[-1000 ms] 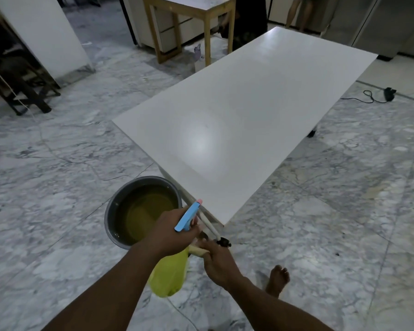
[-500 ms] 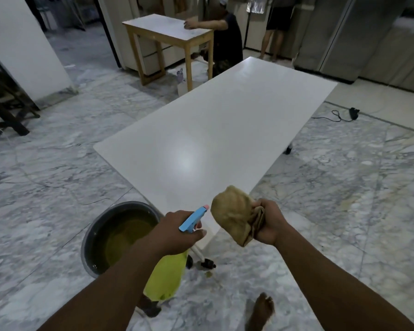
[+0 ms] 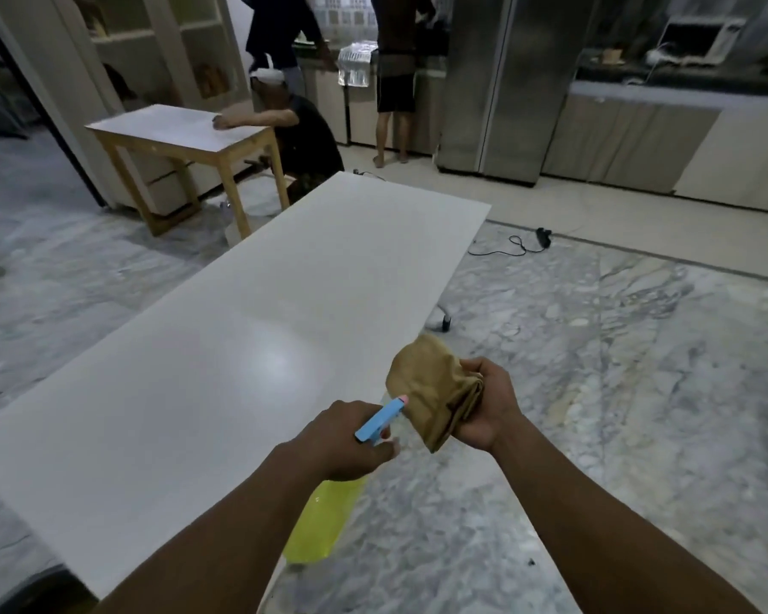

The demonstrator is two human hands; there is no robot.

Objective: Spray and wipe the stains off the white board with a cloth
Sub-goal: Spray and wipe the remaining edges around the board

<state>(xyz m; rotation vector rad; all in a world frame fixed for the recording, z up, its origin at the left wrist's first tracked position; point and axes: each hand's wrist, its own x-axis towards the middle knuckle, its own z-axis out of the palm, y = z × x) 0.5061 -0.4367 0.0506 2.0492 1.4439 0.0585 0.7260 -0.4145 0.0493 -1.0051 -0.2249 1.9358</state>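
Hands: left hand [image 3: 351,440] wraps spray bottle [image 3: 324,516] neck; right hand [image 3: 484,409] clenches bunched cloth [image 3: 431,383].
Board: white board [image 3: 240,347] lies flat just ahead.
Handling: cloth likely soft, limp; bottle light, possibly slippery, best held at neck.

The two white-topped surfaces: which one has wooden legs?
The small table at the back left, on light wooden legs. The big white board near the hands shows none.
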